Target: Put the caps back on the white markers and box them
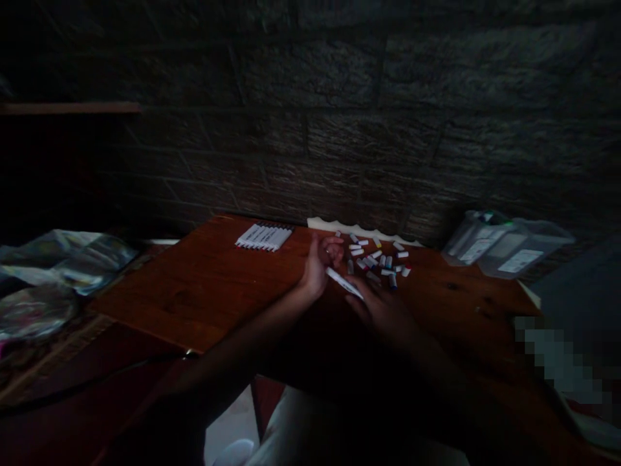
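My right hand [381, 304] is closed around a white marker [345, 283] with dark print on its barrel. The marker slants up and left, its far end by the palm of my left hand [320, 265]. My left hand has its fingers curled, and whether a small thing lies in them is too dark to see. Just beyond my hands, several marker caps [372, 261] lie scattered, white with coloured ends. To the left, white markers [264, 237] lie side by side in a neat row.
The wooden table [194, 285] stands against a dark block wall [310, 142]. Clear plastic cases [514, 249] stand at its back right. A white wavy-edged strip [363, 229] lies along the back. Crumpled plastic bags [53, 265] are at far left, beside a dark cable [111, 372].
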Tool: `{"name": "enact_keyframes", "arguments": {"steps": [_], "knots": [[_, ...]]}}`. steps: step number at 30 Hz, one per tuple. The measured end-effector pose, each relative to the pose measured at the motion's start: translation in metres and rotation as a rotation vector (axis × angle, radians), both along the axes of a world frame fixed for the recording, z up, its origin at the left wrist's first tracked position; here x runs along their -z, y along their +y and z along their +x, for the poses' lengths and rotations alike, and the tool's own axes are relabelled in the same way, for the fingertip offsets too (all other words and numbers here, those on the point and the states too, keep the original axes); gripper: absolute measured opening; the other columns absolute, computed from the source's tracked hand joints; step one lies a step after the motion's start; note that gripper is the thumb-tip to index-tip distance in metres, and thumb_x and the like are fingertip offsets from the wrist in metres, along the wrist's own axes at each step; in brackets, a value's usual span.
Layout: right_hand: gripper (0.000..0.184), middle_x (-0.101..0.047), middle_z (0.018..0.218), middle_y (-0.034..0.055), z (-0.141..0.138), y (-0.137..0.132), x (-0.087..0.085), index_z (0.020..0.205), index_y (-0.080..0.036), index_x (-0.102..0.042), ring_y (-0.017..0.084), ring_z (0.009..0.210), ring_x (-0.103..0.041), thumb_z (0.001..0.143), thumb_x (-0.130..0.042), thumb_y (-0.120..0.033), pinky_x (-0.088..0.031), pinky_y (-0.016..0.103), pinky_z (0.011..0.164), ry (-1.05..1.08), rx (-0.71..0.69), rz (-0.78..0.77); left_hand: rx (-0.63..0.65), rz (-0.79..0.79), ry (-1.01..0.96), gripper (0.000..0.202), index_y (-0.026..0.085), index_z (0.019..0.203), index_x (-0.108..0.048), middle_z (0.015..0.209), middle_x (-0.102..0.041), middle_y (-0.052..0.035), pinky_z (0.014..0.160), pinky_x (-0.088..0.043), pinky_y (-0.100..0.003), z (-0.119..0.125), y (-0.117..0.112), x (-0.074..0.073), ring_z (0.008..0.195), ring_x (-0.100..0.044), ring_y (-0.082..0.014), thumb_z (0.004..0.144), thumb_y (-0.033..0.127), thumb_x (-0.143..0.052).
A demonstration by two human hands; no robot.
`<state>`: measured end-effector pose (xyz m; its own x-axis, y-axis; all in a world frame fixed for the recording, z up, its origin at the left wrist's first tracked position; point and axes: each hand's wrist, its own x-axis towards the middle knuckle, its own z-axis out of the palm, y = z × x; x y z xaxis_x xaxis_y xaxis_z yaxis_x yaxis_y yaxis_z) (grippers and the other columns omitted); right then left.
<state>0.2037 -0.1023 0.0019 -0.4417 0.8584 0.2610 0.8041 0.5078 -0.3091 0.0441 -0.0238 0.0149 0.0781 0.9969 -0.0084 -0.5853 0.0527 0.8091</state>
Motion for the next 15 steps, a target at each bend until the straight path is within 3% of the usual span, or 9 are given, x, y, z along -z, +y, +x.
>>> {"name": "enact_keyframes", "arguments": {"steps": [3,6,9,13,15], "knots": [[0.046,-0.058,0.146,0.0108,-0.005,0.004,0.005,0.148,-0.024,-0.049,0.027,0.131,-0.060,0.104,-0.041,-0.036,-0.051,0.046,0.109,0.060,-0.025,-0.038,0.055,-0.052,-0.062,0.063,0.013,0.094,-0.065,0.070,-0.061,-0.0036,0.055,-0.039,-0.022,0.010,-0.006,0.001,0.058,-0.053,-0.0112,0.099,0.067,-0.033],[0.043,-0.058,0.147,0.0102,-0.001,0.009,0.012,0.145,-0.024,-0.052,0.026,0.134,-0.057,0.104,-0.041,-0.032,-0.047,0.045,0.112,0.192,-0.027,-0.029,0.106,-0.041,-0.099,0.063,0.012,0.098,-0.067,0.081,-0.069,-0.0079,0.069,-0.047,-0.025,0.018,-0.008,0.003,0.072,-0.062,-0.0149,0.101,0.063,-0.030],[0.038,-0.064,0.138,0.0092,0.015,0.012,0.011,0.137,-0.024,-0.056,0.025,0.127,-0.061,0.103,-0.042,-0.035,-0.048,0.043,0.109,0.400,-0.024,-0.060,0.050,-0.016,-0.082,0.062,0.014,0.101,-0.067,0.088,-0.072,-0.0090,0.075,-0.047,-0.027,0.014,-0.004,0.005,0.083,-0.065,-0.0167,0.103,0.060,-0.026],[0.033,-0.072,0.102,0.0052,0.041,0.014,-0.009,0.116,-0.025,-0.063,0.020,0.096,-0.068,0.099,-0.051,-0.050,-0.056,0.033,0.083,0.809,0.134,-0.166,-0.072,-0.018,0.021,0.065,0.017,0.100,-0.065,0.088,-0.072,-0.0083,0.070,-0.043,-0.027,-0.006,0.011,0.009,0.084,-0.066,-0.0178,0.099,0.068,-0.025],[0.036,-0.065,0.080,0.0013,0.049,0.016,-0.022,0.096,-0.024,-0.064,0.015,0.073,-0.061,0.094,-0.056,-0.059,-0.052,0.026,0.064,1.014,0.206,-0.193,-0.118,-0.010,0.048,0.067,0.018,0.100,-0.064,0.086,-0.071,-0.0080,0.070,-0.043,-0.028,-0.014,0.018,0.011,0.083,-0.066,-0.0181,0.098,0.070,-0.022]]}}
